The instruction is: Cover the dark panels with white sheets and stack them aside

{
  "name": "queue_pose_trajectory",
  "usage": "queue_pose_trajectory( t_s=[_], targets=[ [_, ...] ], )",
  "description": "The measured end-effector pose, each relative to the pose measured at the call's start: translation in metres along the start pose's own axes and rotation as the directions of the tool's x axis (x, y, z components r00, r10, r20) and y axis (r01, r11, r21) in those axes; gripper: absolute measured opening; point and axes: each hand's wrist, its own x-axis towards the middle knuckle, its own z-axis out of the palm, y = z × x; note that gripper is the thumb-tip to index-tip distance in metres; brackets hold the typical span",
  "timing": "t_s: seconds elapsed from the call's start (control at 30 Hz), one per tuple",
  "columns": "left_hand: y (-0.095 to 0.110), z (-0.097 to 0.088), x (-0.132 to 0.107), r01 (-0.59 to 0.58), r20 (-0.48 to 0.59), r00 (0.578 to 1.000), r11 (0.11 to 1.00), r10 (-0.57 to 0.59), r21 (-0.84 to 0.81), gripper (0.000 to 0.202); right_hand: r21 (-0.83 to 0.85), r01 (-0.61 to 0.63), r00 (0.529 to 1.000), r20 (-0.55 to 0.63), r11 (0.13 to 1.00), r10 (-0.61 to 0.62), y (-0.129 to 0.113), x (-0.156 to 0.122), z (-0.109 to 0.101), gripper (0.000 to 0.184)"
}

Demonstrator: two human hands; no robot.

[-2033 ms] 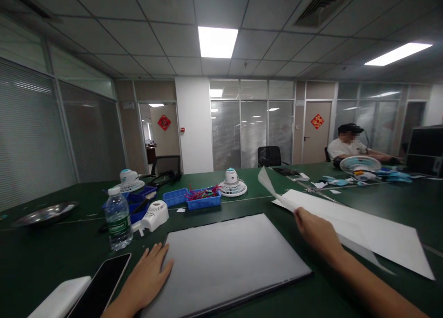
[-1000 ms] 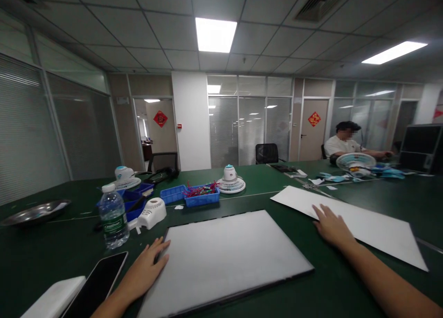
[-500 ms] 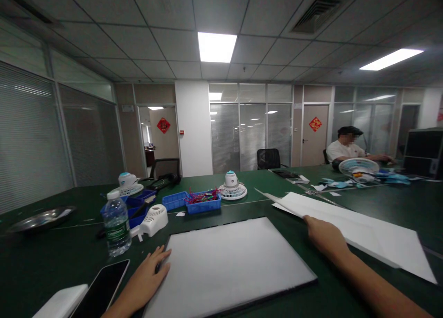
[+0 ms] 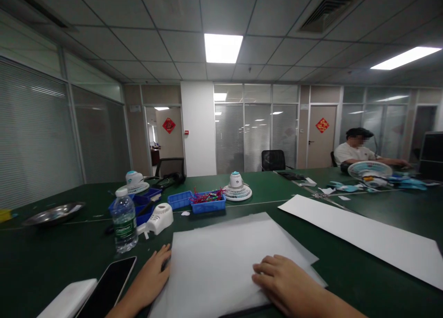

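At six o'clock, on the dark green tabletop (image 4: pixel 62 253), lies a translucent white film (image 4: pixel 221 253), matt and smooth. It covers a flat panel whose black edge (image 4: pixel 246 311) shows at the bottom. At its right side there are two pointed corners, so it looks like more than one layer. The left hand (image 4: pixel 152 276), at seven o'clock, is unclosed, its fingers along the film's left border. The right hand (image 4: pixel 282 281), at five o'clock, rests on the film with bent fingers; whether they pinch it, I cannot tell. At four o'clock lies a long white sheet (image 4: pixel 367 237). At eight o'clock stands a clear bottle (image 4: pixel 124 212); its green label (image 4: pixel 125 228) carries white letters, perhaps "C'estbon", but blurred. On the door at ten o'clock hangs a red diamond poster (image 4: pixel 169 125), its characters too small for reading.
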Motion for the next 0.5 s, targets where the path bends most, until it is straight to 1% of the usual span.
queue_pose_trajectory(
  t_s=[0.13, 0.23, 0.4, 0.5],
  targets=[
    [0.0, 0.0, 0.0, 0.031, -0.01, 0.999, 1.0, -0.031, 0.004, 0.057, 0.011, 0.006, 1.0, -0.01, 1.0, -0.006, 0.002, -0.002, -0.004, 0.03],
    [-0.002, 0.002, 0.001, 0.036, -0.031, 0.999, 0.999, -0.036, -0.022, 0.057, 0.032, 0.008, 1.0, 0.022, 0.999, -0.008, 0.001, -0.001, -0.009, 0.034],
    [-0.005, 0.005, 0.002, 0.031, -0.038, 0.999, 0.999, -0.033, -0.033, 0.059, 0.102, 0.034, 0.992, 0.121, 0.994, -0.047, -0.017, 0.006, -0.025, 0.04],
    [-0.005, 0.005, 0.002, 0.047, -0.037, 0.998, 0.999, -0.047, -0.001, 0.062, 0.151, 0.067, 0.989, 0.119, 0.986, -0.085, -0.025, 0.009, -0.031, 0.041]
  ],
)
